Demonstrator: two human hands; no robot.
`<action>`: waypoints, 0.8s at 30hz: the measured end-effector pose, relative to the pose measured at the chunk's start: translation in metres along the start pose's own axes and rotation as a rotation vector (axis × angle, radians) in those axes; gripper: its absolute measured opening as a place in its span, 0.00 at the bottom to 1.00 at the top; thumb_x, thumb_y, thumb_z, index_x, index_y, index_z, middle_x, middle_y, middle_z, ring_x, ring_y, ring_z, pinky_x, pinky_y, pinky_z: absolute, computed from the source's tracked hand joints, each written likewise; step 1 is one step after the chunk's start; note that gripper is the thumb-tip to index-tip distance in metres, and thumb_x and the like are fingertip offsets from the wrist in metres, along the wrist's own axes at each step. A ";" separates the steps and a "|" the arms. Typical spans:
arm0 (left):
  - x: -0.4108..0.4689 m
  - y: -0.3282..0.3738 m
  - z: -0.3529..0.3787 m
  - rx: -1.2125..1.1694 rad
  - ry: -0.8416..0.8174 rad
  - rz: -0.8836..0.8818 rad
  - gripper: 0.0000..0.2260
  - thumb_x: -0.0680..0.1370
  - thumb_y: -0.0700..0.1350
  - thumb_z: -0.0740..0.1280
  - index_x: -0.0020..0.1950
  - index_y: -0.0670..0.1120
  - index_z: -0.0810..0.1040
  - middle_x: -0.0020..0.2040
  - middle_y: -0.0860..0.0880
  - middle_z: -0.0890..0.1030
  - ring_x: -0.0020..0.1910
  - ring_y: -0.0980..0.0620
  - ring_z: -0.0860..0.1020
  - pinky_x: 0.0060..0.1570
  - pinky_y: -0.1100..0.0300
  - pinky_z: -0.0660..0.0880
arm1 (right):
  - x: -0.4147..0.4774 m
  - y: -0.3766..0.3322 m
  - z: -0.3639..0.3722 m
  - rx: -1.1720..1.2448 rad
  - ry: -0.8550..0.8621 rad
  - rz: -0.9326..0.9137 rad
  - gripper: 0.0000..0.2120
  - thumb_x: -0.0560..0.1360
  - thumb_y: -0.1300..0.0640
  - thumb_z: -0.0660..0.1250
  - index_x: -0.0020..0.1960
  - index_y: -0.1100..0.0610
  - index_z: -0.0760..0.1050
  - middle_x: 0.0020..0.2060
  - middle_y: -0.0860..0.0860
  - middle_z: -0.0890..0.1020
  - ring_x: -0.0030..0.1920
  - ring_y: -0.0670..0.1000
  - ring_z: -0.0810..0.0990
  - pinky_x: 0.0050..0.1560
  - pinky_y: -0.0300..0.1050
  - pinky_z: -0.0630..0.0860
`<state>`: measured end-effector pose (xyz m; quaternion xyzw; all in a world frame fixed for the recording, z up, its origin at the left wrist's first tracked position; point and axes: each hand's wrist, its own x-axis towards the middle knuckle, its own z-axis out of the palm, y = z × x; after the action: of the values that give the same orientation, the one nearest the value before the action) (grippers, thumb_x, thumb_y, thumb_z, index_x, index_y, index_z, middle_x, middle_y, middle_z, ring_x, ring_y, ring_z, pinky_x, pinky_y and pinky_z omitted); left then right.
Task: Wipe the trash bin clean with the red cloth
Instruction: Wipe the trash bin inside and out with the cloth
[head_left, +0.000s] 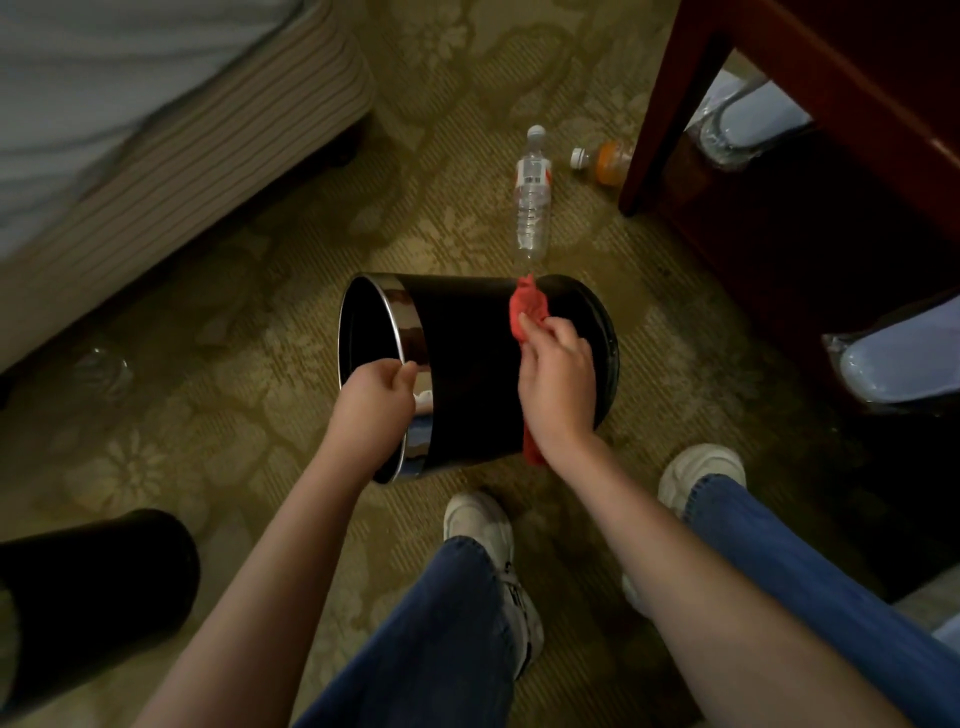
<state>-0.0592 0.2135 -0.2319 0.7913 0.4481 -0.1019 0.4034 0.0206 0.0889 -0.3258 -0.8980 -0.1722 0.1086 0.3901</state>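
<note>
A black trash bin (467, 343) with a shiny metal rim lies on its side on the carpet, its mouth turned to the left. My left hand (375, 401) grips the rim at the near edge of the mouth. My right hand (558, 384) holds the red cloth (529, 307) and presses it against the bin's black side near the base. Part of the cloth hangs out below my right wrist. Something white shows just inside the bin by my left thumb.
A clear water bottle (532, 197) and an orange-drink bottle (605, 161) lie on the carpet beyond the bin. A bed corner (171, 150) is at upper left, a dark wooden table leg (670, 114) at upper right, another black bin (93, 587) at lower left. My shoes stand near the bin.
</note>
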 end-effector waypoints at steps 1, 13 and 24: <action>0.001 0.001 0.001 0.017 0.017 0.006 0.15 0.82 0.45 0.57 0.46 0.34 0.75 0.32 0.45 0.71 0.30 0.50 0.69 0.35 0.56 0.67 | -0.008 -0.010 0.001 0.013 0.000 -0.041 0.20 0.77 0.63 0.63 0.68 0.55 0.71 0.57 0.54 0.76 0.53 0.56 0.74 0.54 0.53 0.75; 0.001 0.002 0.005 0.012 0.041 0.064 0.14 0.82 0.45 0.57 0.42 0.37 0.74 0.30 0.47 0.69 0.29 0.52 0.67 0.33 0.56 0.65 | 0.013 -0.005 0.001 0.027 0.004 -0.004 0.18 0.75 0.65 0.62 0.63 0.55 0.76 0.53 0.57 0.77 0.50 0.61 0.76 0.53 0.54 0.74; 0.005 0.027 0.023 0.067 0.046 0.132 0.16 0.81 0.43 0.57 0.33 0.44 0.68 0.32 0.48 0.73 0.37 0.48 0.72 0.36 0.56 0.64 | 0.021 -0.052 -0.014 0.080 -0.063 -0.168 0.17 0.76 0.62 0.62 0.64 0.57 0.76 0.55 0.55 0.78 0.54 0.59 0.75 0.56 0.54 0.72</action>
<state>-0.0303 0.1921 -0.2346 0.8343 0.4002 -0.0719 0.3722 0.0328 0.1210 -0.2793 -0.8602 -0.2545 0.1107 0.4277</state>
